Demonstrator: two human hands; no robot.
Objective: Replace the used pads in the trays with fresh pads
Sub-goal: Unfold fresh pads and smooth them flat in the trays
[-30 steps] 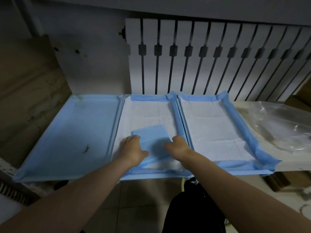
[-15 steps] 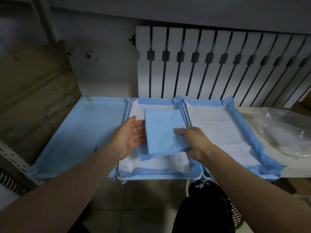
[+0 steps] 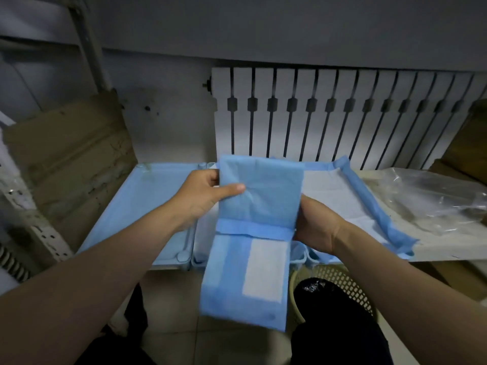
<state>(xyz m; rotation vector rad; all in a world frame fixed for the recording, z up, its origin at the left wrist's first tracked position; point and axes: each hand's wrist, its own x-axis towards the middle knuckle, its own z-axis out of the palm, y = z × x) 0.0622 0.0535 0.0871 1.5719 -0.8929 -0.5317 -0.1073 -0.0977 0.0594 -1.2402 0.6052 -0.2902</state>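
Note:
I hold a folded blue pad [image 3: 259,206] up in front of the trays, and its lower part hangs unfolded, showing a white panel. My left hand [image 3: 203,194] pinches the pad's left edge with the thumb on its front. My right hand [image 3: 313,222] grips its right edge. The left tray [image 3: 147,206] is bare blue plastic with no pad in it. The middle tray [image 3: 200,255] is mostly hidden behind the pad I hold. A white pad with blue borders [image 3: 342,201] lines the right tray.
A crumpled clear plastic bag [image 3: 432,198] lies on the shelf to the right. Below it stands a perforated bin with a black liner [image 3: 340,296]. Cardboard [image 3: 71,154] leans at the left. A white radiator [image 3: 342,114] runs behind the trays.
Both hands have lifted the folded blue pad off the middle tray toward me. Its lower half has dropped open. The view has pulled back and tilted.

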